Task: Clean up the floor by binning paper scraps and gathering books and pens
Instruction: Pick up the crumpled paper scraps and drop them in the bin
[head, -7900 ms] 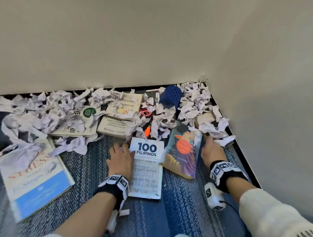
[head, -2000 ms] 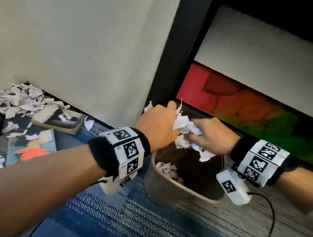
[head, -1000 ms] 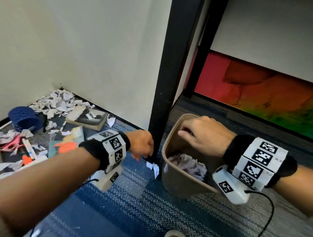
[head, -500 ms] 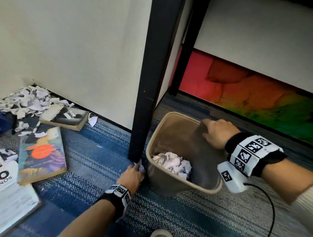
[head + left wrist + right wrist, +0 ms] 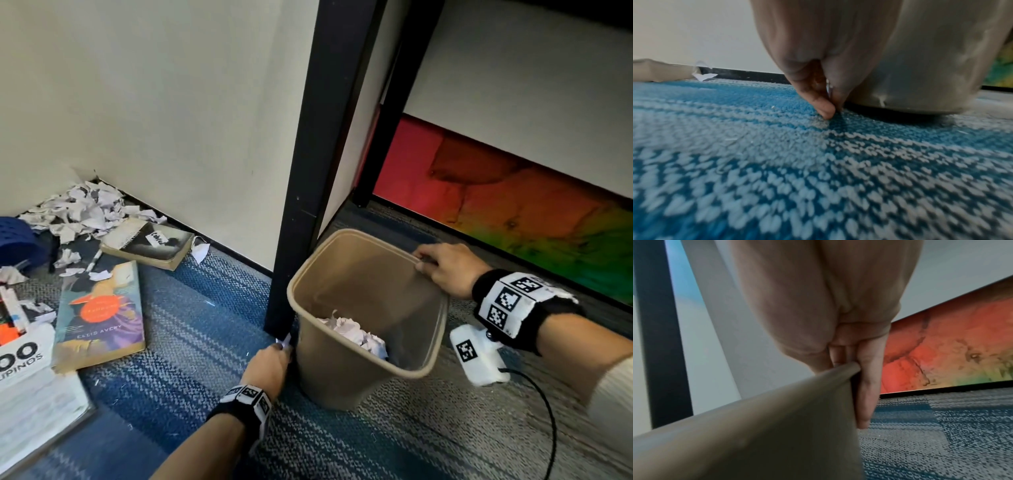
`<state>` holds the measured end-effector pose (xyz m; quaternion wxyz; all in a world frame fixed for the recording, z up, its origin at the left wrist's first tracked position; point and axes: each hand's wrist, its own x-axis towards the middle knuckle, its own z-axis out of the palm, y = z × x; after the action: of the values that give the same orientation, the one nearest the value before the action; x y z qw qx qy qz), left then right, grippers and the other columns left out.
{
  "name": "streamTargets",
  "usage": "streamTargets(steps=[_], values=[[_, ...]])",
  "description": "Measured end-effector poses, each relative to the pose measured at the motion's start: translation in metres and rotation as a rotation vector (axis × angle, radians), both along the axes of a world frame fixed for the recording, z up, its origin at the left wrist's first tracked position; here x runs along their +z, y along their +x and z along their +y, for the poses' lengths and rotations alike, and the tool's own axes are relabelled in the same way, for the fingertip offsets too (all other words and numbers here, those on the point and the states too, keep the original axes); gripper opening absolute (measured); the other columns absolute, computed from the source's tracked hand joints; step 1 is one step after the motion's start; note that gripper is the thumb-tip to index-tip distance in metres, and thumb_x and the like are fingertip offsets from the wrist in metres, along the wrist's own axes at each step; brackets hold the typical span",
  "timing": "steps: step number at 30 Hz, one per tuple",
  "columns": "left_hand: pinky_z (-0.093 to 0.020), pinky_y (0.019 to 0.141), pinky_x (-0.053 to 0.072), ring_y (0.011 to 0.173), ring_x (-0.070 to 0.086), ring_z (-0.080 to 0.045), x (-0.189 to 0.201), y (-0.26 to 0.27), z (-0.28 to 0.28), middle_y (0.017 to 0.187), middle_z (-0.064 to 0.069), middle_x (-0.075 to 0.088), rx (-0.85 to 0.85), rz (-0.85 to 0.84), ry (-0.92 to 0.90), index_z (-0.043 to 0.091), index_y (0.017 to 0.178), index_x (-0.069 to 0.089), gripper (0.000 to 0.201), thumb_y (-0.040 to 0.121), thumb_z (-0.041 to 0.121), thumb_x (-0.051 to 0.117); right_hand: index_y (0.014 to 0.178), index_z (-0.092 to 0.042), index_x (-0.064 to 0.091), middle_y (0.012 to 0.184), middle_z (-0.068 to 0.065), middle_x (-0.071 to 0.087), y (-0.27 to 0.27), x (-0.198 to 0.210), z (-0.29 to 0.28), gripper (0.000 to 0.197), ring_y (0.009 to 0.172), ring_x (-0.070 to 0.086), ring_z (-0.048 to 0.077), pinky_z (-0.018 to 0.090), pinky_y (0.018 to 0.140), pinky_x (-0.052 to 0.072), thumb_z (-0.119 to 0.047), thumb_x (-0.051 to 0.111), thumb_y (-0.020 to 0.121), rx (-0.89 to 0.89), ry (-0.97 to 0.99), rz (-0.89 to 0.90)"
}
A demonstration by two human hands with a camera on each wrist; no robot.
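A tan waste bin stands on the carpet beside a black table leg, with crumpled paper in its bottom. My right hand grips the bin's far rim, thumb outside the wall. My left hand is down on the carpet at the foot of the leg and pinches a small white paper scrap between thumb and finger. Books lie at left: one with an orange circle, a grey one, a white one. A heap of paper scraps fills the corner.
The black table leg rises right next to the bin. A blue perforated holder and pens lie at the far left. A coloured panel runs along the floor behind the bin. A cable trails from my right wrist.
The paper I held over the bin two seconds ago lies inside it. My left hand has dropped to the carpet by the leg; my right hand has taken hold of the bin's rim.
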<state>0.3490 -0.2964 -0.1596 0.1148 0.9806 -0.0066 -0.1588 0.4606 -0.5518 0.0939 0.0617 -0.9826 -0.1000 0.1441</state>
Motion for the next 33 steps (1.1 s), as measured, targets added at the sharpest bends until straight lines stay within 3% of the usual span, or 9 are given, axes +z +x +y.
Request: streamTargets(steps=[2, 4, 8, 12, 17, 21, 25, 28, 33], values=[[-0.042, 0.090, 0.047, 0.108, 0.061, -0.036, 0.010, 0.001, 0.009, 0.119, -0.012, 0.063, 0.036, -0.019, -0.100, 0.020, 0.134, 0.050, 0.040, 0.095, 0.018, 0.043, 0.116, -0.020, 0.061, 0.115, 0.006, 0.066, 0.001, 0.000, 0.000, 0.021, 0.106, 0.059, 0.027, 0.031, 0.086, 0.044, -0.024, 0.049, 0.099, 0.020, 0.005, -0.006], [-0.039, 0.079, 0.050, 0.097, 0.065, -0.037, 0.029, 0.000, 0.020, 0.101, -0.013, 0.070, 0.110, -0.086, -0.272, 0.016, 0.101, 0.064, 0.024, 0.086, 0.026, 0.048, 0.116, -0.021, 0.061, 0.113, 0.006, 0.067, 0.003, -0.002, 0.003, 0.021, 0.105, 0.060, 0.027, 0.032, 0.086, 0.045, -0.025, 0.049, 0.099, 0.050, 0.020, -0.013], [-0.029, 0.056, 0.049, 0.063, 0.065, -0.023, 0.094, 0.018, 0.055, 0.064, -0.004, 0.067, 0.184, -0.086, -0.456, 0.020, 0.067, 0.060, 0.013, 0.077, 0.028, 0.060, 0.114, -0.023, 0.061, 0.112, 0.003, 0.068, 0.008, -0.002, 0.002, 0.019, 0.104, 0.060, 0.027, 0.033, 0.085, 0.046, -0.026, 0.049, 0.099, 0.112, 0.015, -0.022], [-0.021, 0.051, 0.047, 0.049, 0.061, -0.012, 0.200, 0.045, 0.075, 0.060, -0.003, 0.068, 0.061, 0.031, -0.470, 0.013, 0.074, 0.066, 0.010, 0.084, 0.010, 0.069, 0.112, -0.023, 0.063, 0.110, 0.004, 0.069, 0.010, 0.003, 0.003, 0.021, 0.101, 0.061, 0.026, 0.035, 0.086, 0.048, -0.026, 0.048, 0.099, 0.128, -0.028, 0.008], [-0.028, 0.054, 0.044, 0.054, 0.054, -0.011, 0.309, 0.045, 0.035, 0.064, 0.001, 0.065, -0.077, -0.415, -0.529, 0.017, 0.075, 0.063, 0.010, 0.082, 0.021, 0.068, 0.116, -0.023, 0.060, 0.115, 0.010, 0.065, 0.006, 0.005, 0.011, 0.026, 0.104, 0.059, 0.031, 0.039, 0.087, 0.050, -0.021, 0.042, 0.097, 0.120, -0.132, 0.008], [-0.028, 0.067, 0.046, 0.081, 0.061, -0.014, 0.298, 0.042, -0.025, 0.085, 0.005, 0.066, -0.312, -0.264, -0.341, 0.023, 0.091, 0.065, 0.016, 0.083, 0.037, 0.067, 0.122, -0.021, 0.057, 0.124, 0.013, 0.059, 0.002, 0.016, 0.024, 0.031, 0.110, 0.057, 0.033, 0.037, 0.089, 0.049, -0.021, 0.042, 0.095, 0.105, -0.264, 0.051], [-0.032, 0.086, 0.050, 0.098, 0.060, -0.019, 0.289, 0.046, -0.014, 0.110, 0.000, 0.063, -0.415, 0.026, -0.124, 0.025, 0.129, 0.054, 0.061, 0.077, 0.045, 0.077, 0.125, -0.013, 0.054, 0.125, 0.014, 0.054, -0.012, 0.044, 0.052, 0.037, 0.114, 0.055, 0.034, 0.037, 0.089, 0.047, -0.012, 0.043, 0.090, 0.151, -0.384, -0.057], [-0.031, 0.080, 0.054, 0.073, 0.064, -0.016, 0.312, 0.042, 0.033, 0.099, -0.003, 0.070, -0.342, -0.002, -0.265, 0.018, 0.116, 0.062, 0.040, 0.083, 0.038, 0.073, 0.113, -0.009, 0.059, 0.113, 0.012, 0.058, -0.039, 0.068, 0.095, 0.027, 0.105, 0.059, 0.034, 0.038, 0.075, 0.046, -0.018, 0.042, 0.093, 0.280, -0.465, -0.299], [-0.031, 0.079, 0.053, 0.081, 0.066, -0.020, 0.322, 0.020, 0.158, 0.095, -0.002, 0.071, -0.158, -0.054, -0.117, 0.014, 0.106, 0.069, 0.032, 0.086, 0.040, 0.070, 0.087, -0.013, 0.061, 0.098, 0.011, 0.066, -0.083, 0.096, 0.213, 0.048, 0.090, 0.064, 0.032, 0.032, 0.067, 0.041, -0.057, 0.043, 0.093, 0.420, -0.443, -0.274]])
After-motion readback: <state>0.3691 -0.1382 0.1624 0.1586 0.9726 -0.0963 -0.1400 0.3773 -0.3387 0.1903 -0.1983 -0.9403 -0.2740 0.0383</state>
